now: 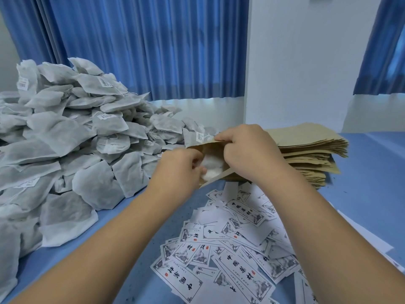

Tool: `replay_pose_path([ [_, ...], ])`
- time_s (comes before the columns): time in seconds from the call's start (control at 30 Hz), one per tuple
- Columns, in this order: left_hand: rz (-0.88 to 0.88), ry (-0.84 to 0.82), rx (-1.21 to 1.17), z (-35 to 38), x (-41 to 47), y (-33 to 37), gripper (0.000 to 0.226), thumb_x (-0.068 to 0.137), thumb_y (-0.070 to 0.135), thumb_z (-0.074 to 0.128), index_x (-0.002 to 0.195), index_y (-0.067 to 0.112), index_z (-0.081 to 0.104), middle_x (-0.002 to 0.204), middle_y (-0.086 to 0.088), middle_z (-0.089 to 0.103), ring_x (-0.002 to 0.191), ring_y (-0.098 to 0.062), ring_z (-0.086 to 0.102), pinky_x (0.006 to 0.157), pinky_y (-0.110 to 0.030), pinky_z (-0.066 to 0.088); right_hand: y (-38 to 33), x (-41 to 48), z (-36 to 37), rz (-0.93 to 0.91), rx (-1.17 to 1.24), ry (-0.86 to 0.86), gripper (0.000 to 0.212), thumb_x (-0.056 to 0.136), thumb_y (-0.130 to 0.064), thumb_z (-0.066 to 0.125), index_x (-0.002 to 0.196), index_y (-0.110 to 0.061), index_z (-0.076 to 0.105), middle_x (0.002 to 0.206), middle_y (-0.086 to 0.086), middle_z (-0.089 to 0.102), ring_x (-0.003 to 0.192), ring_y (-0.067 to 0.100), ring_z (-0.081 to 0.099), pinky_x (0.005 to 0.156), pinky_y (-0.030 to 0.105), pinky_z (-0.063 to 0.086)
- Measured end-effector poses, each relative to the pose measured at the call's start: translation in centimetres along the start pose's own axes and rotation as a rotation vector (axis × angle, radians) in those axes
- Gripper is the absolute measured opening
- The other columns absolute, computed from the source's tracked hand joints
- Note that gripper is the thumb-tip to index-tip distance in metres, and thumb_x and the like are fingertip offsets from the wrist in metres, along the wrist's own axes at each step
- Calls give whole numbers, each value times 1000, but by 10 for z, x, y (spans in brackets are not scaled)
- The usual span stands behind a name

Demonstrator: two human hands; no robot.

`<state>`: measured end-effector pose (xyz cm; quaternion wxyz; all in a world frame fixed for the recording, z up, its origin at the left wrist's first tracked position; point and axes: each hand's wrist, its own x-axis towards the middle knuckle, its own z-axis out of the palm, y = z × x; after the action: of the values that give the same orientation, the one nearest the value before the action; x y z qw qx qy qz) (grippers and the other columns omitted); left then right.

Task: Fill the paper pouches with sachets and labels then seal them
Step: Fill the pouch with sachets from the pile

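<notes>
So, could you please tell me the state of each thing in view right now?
Paper pouch: mouth open, unsealed.
Sachet: partly inside pouch.
Left-hand grip: curled round sachet.
Right-hand grip: pinching pouch edge.
Sachet pile: loose heap.
Pouch stack: flat, stacked.
Labels: scattered, loose.

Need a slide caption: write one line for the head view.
Left hand grips a white fibre sachet inside a brown paper pouch the right hand holds open, above printed white labels.

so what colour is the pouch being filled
Plain light brown. Right hand holds the pouch open, left hand grips a sachet inside; head view.
</notes>
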<state>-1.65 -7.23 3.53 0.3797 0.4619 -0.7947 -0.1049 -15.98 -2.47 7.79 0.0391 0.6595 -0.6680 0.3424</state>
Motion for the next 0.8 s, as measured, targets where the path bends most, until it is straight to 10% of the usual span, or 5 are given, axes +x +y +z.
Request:
replay_pose_path([
  [0.1,168,8,188,3,-3,-2,26,82,9,64,65,17,46,72,-1,59,73,-23,59,59,-28,44,0,1,0,24,58,1,50,70,-2,45,105,-24,73,110,3,69,99,31,59,85,38,52],
  [0.27,362,371,407,-1,-9,-3,64,53,20,90,109,11,60,106,-12,53,87,-32,54,73,-41,44,-1,0,-4,11,55,9,44,65,-1,44,97,-15,71,100,9,70,95,34,60,81,42,54],
  [0.4,170,113,499,-11,6,1,111,57,51,85,146,32,20,131,-3,45,113,-27,51,89,-43,39,-4,-2,-7,-48,17,-59,42,69,-2,46,97,-19,73,105,7,69,100,31,59,85,41,52],
  [0.8,87,168,514,21,42,-10,33,81,23,60,110,26,46,94,2,56,79,-24,56,57,-33,33,-6,-3,0,-51,67,-38,42,68,-8,50,96,-30,74,88,-2,70,85,25,60,75,38,54],
])
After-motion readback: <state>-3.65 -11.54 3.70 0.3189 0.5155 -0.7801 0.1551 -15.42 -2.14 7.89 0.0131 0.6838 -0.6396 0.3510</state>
